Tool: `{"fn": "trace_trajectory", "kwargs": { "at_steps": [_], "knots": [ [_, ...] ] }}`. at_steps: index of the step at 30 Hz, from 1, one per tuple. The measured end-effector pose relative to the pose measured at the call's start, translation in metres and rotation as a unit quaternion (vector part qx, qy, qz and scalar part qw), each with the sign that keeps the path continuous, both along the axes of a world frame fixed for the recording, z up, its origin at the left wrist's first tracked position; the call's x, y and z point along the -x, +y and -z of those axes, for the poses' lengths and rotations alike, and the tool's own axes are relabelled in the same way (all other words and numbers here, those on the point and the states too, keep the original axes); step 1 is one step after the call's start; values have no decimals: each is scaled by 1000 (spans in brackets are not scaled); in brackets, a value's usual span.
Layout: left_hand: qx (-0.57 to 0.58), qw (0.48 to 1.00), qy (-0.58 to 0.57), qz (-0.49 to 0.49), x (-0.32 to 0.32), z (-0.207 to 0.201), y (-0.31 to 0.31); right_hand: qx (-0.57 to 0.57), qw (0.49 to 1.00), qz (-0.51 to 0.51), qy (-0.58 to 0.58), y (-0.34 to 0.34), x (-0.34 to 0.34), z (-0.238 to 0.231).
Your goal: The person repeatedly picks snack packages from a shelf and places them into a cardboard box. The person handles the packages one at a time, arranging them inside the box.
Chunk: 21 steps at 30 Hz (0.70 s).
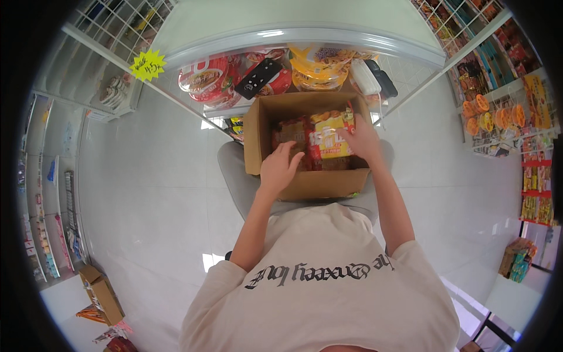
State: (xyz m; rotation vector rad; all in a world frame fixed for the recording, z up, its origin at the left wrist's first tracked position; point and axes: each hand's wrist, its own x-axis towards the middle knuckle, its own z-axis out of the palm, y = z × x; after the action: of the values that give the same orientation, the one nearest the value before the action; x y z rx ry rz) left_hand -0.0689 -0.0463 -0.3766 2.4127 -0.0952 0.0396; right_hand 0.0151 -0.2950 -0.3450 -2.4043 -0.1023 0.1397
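An open cardboard box (319,186) rests on a grey chair (232,170) right in front of me. Glossy food packets lie inside it: a yellow and red packet (329,139) on the right, and a darker red-brown packet (291,132) on the left. My right hand (362,141) grips the yellow and red packet at its right edge, thumb on top. Over the box's near left part, my left hand (280,168) has its fingers apart and holds nothing; its fingertips are by the red-brown packet, and whether they touch it I cannot tell.
Beyond the box stands a shelf with red noodle bowls (205,81), yellow tubs (319,70), a dark phone-like device (258,78) and a white device (366,77). Racks of snacks (536,111) line the right, shelving (53,193) the left. Another cardboard box (105,296) stands at lower left.
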Motion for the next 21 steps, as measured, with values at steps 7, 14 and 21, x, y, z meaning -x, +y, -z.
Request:
{"fn": "trace_trajectory", "kwargs": {
  "at_steps": [7, 14, 21],
  "knots": [
    [-112, 992, -44, -24, 7, 9, -17, 210, 978, 11, 14, 17, -32, 68],
    [-104, 993, -47, -37, 14, 16, -19, 57, 985, 96, 132, 17, -52, 150],
    [-103, 991, -83, -37, 14, 19, -28, 113, 986, 118, -39, 19, -30, 153]
  ]
}}
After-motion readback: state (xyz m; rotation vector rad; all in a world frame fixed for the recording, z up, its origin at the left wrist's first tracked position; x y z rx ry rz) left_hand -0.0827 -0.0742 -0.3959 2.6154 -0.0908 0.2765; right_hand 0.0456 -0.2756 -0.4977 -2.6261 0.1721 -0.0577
